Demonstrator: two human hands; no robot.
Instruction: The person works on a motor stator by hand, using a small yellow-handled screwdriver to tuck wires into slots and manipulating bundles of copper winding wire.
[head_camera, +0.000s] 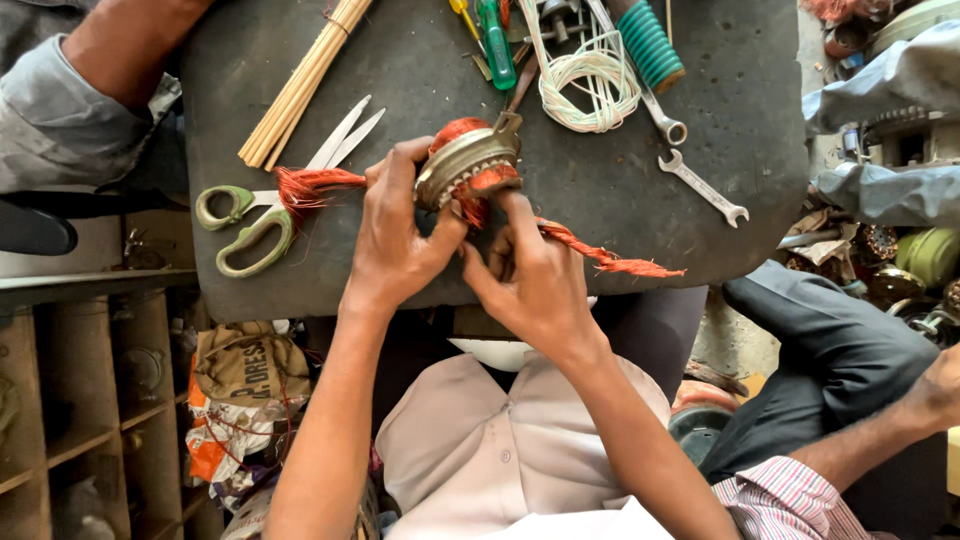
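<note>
My left hand (395, 235) closes its fingers (400, 165) over the left side of the motor stator (468, 160), thumb pressed against its lower rim. My right hand (530, 275) pinches the copper winding (480, 190) where it spills out under the stator, fingers curled shut around those strands. The stator sits near the middle of the worktop (620, 230), directly above both hands and touching both.

One copper bundle (315, 182) trails left over the green-handled scissors (255, 215); another twisted tail (610, 260) runs right towards the near edge. I judge that the thin wire could snag on the stator's toothed rim and kink or snap if I pull at an angle, and the round core could roll out of my left grip. The loose tail may catch the scissors and drag them.

Further out lie wooden sticks (300, 85) towards the far left corner, a coil of white cord (590, 85), and a spanner (705, 188) on the right. Another person's arm (880, 425) rests off the near right corner.
</note>
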